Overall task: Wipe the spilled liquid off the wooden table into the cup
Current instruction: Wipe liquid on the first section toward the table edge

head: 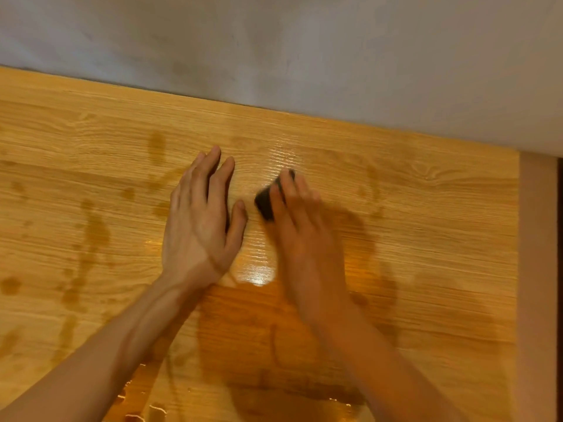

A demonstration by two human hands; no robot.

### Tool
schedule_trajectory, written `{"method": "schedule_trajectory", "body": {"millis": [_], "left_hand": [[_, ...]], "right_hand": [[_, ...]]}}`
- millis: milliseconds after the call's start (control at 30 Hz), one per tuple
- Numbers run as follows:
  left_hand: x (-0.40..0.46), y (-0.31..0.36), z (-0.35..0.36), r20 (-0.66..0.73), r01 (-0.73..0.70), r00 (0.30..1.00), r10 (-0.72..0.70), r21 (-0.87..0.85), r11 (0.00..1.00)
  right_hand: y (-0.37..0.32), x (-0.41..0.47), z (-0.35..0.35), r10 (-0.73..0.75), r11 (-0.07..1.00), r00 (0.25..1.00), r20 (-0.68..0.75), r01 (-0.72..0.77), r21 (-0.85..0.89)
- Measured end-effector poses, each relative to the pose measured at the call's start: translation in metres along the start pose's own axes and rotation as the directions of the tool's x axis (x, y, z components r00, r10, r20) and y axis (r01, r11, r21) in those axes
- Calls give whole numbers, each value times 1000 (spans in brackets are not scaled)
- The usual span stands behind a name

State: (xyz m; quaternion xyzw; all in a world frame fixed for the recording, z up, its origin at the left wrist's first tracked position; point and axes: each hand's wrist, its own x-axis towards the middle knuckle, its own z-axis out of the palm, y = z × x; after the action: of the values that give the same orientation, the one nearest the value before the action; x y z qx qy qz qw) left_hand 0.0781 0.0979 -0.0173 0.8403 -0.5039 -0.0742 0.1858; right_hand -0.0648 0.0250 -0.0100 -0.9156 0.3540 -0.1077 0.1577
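The spilled liquid lay as a broad amber-brown pool on the wooden table, spreading from between my wrists toward the near edge, glossy where the light caught it; thinner streaks and separate drops dotted the wood far out to the left, and fainter smears showed to the right; no cup appeared in my view, so I could not tell where it stood. My left hand rested flat on the table, fingers spread and holding nothing; my right hand was blurred, its fingers pressed down over a small dark pad that touched the wood just beside the left thumb; a grey wall ran behind the table's far edge.
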Motion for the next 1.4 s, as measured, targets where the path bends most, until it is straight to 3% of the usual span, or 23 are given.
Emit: {"method": "schedule_trajectory", "body": {"millis": [100, 267, 400, 500, 567, 733, 833, 967, 1033, 1233, 1400], "left_hand": [[6, 0, 1, -1, 4, 1000, -4, 14, 1000], [6, -2, 2, -18, 9, 1000, -9, 33, 999], [1, -2, 1, -16, -3, 1000, 3, 46, 999], [2, -1, 1, -18, -5, 1000, 6, 44, 999], [5, -2, 1, -15, -7, 1000, 8, 45, 999], [5, -2, 0, 2, 12, 1000, -12, 40, 999], [3, -2, -1, 1, 5, 1000, -5, 38, 999], [4, -1, -1, -4, 4, 1000, -4, 42, 999], [5, -1, -1, -6, 3, 1000, -3, 43, 999], [5, -1, 0, -31, 1, 1000, 0, 41, 999], [4, -1, 1, -42, -12, 999, 14, 43, 999]], "right_hand": [[13, -4, -3, -72, 997, 997, 38, 72, -3], [45, 102, -3, 128, 990, 990, -57, -131, -53], [33, 42, 0, 94, 994, 985, -143, -101, -40], [21, -32, -10, -2, 1000, 1000, -23, 2, -3], [35, -23, -13, -62, 998, 998, 17, 63, -14], [70, 86, -18, 131, 990, 991, -7, -131, -50], [54, 49, -15, 153, 988, 983, -105, -156, -17], [31, -48, -16, 38, 999, 998, -57, -36, 35], [43, -28, -16, 9, 1000, 999, -48, -9, -8], [80, 86, -14, 181, 981, 977, -110, -187, -49], [56, -5, -10, 157, 986, 966, -204, -166, -25]]}}
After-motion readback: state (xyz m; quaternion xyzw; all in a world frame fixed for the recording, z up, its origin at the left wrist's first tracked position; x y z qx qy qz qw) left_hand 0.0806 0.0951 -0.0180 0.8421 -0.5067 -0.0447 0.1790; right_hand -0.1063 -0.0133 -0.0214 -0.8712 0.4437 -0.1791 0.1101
